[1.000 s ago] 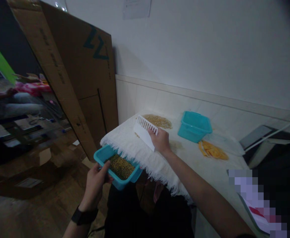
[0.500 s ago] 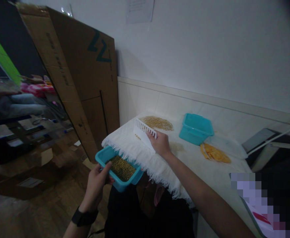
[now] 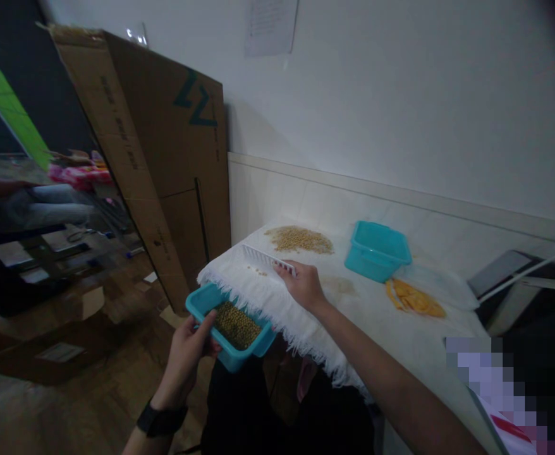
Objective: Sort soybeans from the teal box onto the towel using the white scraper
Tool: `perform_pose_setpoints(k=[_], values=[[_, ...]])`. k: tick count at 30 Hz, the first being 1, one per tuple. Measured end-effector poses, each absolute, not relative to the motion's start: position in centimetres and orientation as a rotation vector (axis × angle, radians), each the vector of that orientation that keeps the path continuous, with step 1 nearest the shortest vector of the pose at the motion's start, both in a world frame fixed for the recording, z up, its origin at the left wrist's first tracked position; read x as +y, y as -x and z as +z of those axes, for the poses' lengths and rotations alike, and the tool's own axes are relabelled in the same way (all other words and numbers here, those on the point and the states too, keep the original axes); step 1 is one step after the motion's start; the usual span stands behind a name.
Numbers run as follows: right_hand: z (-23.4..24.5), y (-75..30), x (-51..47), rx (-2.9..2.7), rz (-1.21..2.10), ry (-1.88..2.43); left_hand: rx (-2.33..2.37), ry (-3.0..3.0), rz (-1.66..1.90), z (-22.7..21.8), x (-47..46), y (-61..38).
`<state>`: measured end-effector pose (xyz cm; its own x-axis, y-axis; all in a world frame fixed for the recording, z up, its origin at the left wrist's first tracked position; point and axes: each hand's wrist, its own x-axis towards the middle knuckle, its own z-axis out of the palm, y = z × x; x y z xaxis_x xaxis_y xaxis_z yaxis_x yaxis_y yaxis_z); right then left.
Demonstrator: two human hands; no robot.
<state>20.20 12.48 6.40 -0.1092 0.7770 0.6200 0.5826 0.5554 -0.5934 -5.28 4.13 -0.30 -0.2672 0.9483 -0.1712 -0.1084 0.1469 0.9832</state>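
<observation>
The left hand (image 3: 189, 347) has its grip closed on the side of a blue tub (image 3: 230, 360), with the thumb over the rim and the other fingers mostly hidden behind the tub. Beans (image 3: 237, 325) lie inside it, but the fringe of a white cloth (image 3: 296, 319) hides part of the far rim. The tub is just past the near edge of the tabletop (image 3: 401, 347), above the person's legs (image 3: 239, 404). The right hand (image 3: 303, 284) has its grip closed on a white tool (image 3: 257, 254) with slots, held over the cloth. The fingers cover one end of the tool, and its white body is hard to see against the cloth. A few loose beans (image 3: 258, 272) lie near it, and a bean pile (image 3: 301, 240) sits farther back. Another blue tub (image 3: 367, 262) stands by a yellow cloth (image 3: 414, 298), and I can't see down to its bottom. At the left, another person (image 3: 45, 205) is cut off and blurry. Big squares (image 3: 500, 398) blot out something at the lower right. The tall cardboard box (image 3: 164, 145) has a zigzag mark and small print too blurry to read. The wall paper (image 3: 270, 28) is cut off on top, and its tiny lines can't be read.
</observation>
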Motion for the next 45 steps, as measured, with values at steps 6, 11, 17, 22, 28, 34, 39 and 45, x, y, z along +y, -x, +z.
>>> perform_pose_setpoints(k=[6,11,17,22,28,34,39,45], values=[[6.0,-19.8,11.8,-1.786,0.354,0.994,1.433,-0.895,1.288,-0.5,4.2,5.5],[6.2,-19.8,10.8,-1.818,0.383,0.966,1.451,-0.886,1.244,-0.3,4.3,5.6],[7.3,-19.5,10.1,-1.841,0.399,1.056,1.414,-0.886,1.275,0.1,4.0,5.4],[7.1,-19.1,8.8,-1.852,0.392,1.04,1.404,-0.887,1.253,0.0,4.1,5.5],[7.0,-18.2,5.8,-1.915,0.452,0.891,1.419,-0.874,1.3,0.0,4.0,5.2],[8.5,-20.2,8.6,-1.718,0.297,1.124,1.398,-0.889,1.292,0.3,3.9,5.2],[8.1,-23.6,13.8,-1.454,0.031,1.482,1.409,-0.908,1.29,0.4,3.9,5.3],[6.5,-24.4,14.9,-1.521,0.014,1.502,1.406,-0.882,1.301,0.3,4.0,5.3]])
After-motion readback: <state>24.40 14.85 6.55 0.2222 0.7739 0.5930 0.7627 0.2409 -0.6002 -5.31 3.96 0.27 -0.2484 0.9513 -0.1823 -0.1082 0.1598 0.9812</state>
